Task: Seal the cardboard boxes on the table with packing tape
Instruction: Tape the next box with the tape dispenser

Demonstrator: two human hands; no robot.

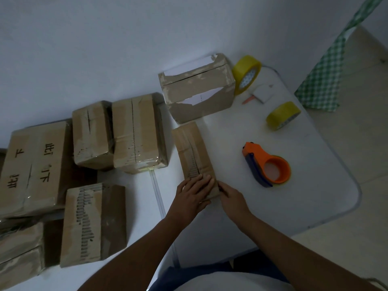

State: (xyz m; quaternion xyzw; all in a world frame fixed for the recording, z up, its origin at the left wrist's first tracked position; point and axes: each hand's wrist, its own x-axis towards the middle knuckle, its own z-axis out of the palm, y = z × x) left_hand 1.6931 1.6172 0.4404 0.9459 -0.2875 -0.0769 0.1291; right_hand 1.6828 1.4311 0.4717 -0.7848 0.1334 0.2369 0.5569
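- Head view, looking down on a white worktop (283,206) set against a pale wall.
- Left hand (194,195) lying flat on the near end of a small narrow box (194,156), fingers (206,181) straight and pressing on its top.
- Right hand (232,196) at the near right corner of the same box, fingers curled against the edge; cannot tell whether anything is pinched there.
- Small narrow box lying mid-worktop, long side running away from the body, seam on top.
- Orange tape dispenser (270,166) resting to the right of that box, apart from both hands.
- Two yellow tape rolls further back on the right: one (246,74) standing on edge just beside a torn box (198,89), the other (283,115) lying nearer.
- Small white piece of paper (262,93) between the two rolls.
- More cardboard boxes to the left: two side by side (93,135) (138,133), a large printed one (33,166) at far left, another (92,223) nearer the body.
- Green checked cloth (323,76) hanging at upper right.
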